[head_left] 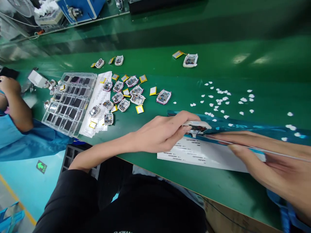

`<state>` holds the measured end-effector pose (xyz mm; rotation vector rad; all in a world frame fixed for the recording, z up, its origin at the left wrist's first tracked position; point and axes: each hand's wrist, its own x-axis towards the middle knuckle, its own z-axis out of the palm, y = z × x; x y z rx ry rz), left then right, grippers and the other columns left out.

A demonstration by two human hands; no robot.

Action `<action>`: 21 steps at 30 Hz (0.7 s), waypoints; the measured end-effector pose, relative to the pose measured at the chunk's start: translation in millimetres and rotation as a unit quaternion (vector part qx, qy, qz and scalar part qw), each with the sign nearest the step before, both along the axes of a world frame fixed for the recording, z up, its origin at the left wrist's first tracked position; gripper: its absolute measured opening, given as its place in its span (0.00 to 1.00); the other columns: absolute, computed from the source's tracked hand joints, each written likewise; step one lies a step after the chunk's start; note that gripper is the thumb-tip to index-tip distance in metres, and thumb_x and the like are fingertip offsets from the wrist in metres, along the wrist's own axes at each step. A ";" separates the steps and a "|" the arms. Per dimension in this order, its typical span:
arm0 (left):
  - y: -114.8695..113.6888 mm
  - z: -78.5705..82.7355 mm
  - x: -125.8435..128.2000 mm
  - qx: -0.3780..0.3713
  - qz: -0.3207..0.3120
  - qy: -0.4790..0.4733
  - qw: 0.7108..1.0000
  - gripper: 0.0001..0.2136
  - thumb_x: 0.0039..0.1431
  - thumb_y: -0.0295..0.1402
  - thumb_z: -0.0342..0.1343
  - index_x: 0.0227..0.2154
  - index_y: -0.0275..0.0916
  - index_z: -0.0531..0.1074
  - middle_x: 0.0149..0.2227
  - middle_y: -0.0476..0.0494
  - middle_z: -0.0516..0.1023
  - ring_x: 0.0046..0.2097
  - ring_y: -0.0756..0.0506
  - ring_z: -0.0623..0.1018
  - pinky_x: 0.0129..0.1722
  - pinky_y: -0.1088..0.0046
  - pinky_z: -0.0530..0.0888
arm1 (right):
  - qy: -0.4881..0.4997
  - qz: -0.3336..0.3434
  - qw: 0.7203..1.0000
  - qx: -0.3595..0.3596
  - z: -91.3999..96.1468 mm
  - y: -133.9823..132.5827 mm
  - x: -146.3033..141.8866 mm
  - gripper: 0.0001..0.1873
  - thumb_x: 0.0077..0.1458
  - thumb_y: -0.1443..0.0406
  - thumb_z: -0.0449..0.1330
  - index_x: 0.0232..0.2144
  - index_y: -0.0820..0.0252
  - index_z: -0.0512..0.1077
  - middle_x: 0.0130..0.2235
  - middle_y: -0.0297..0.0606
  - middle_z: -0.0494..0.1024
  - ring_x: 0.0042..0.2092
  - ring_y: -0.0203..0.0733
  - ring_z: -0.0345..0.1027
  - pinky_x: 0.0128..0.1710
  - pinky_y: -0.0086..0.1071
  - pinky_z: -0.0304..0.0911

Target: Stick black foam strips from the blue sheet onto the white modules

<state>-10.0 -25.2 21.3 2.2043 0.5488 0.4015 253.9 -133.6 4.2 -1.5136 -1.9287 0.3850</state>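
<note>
My left hand (pixel 157 134) is closed around a small white watch case (pixel 202 124), held tilted on edge with its circuit parts exposed. Between the thumb and fingers of my right hand (pixel 274 158) lies a thin metal tool that looks like tweezers (pixel 245 146); its tip reaches the lower edge of the case. Under both hands are a white printed sheet (pixel 184 150) and a strip of blue film (pixel 257 127). Small white teardrop-shaped pieces (pixel 220 100) are scattered just beyond the film.
Several open watch cases (pixel 164 96) with yellow-edged batteries (pixel 139 109) sit left of my hands. Beyond them stands a clear compartment tray (pixel 70 100) of dark screens. A co-worker's arm (pixel 18 103) is at the far left. A blue machine (pixel 81 11) stands at the back.
</note>
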 end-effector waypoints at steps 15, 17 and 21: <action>-2.5 2.0 9.8 0.197 -0.114 0.225 0.947 0.14 0.72 0.26 0.42 0.53 0.40 0.68 0.39 0.45 0.82 0.39 0.45 0.79 0.27 0.66 0.60 | -0.010 0.043 0.996 0.083 -9.3 11.6 -5.0 0.10 0.69 0.64 0.62 0.46 0.41 0.82 0.44 0.23 0.87 0.42 0.39 0.84 0.41 0.33 0.80; -2.3 -0.4 10.9 0.163 -0.100 0.221 0.956 0.13 0.74 0.29 0.41 0.55 0.40 0.67 0.39 0.45 0.81 0.39 0.44 0.79 0.29 0.67 0.64 | -0.016 0.061 0.993 0.104 -8.5 9.5 -9.0 0.17 0.68 0.68 0.62 0.51 0.38 0.80 0.45 0.20 0.86 0.43 0.36 0.83 0.45 0.31 0.80; -0.8 -5.5 12.4 0.136 -0.091 0.224 0.961 0.16 0.77 0.34 0.39 0.58 0.39 0.67 0.38 0.44 0.80 0.38 0.44 0.78 0.33 0.66 0.67 | -0.088 0.054 0.988 0.117 -12.7 3.7 3.0 0.31 0.67 0.71 0.61 0.64 0.31 0.70 0.49 0.20 0.86 0.45 0.38 0.83 0.48 0.34 0.79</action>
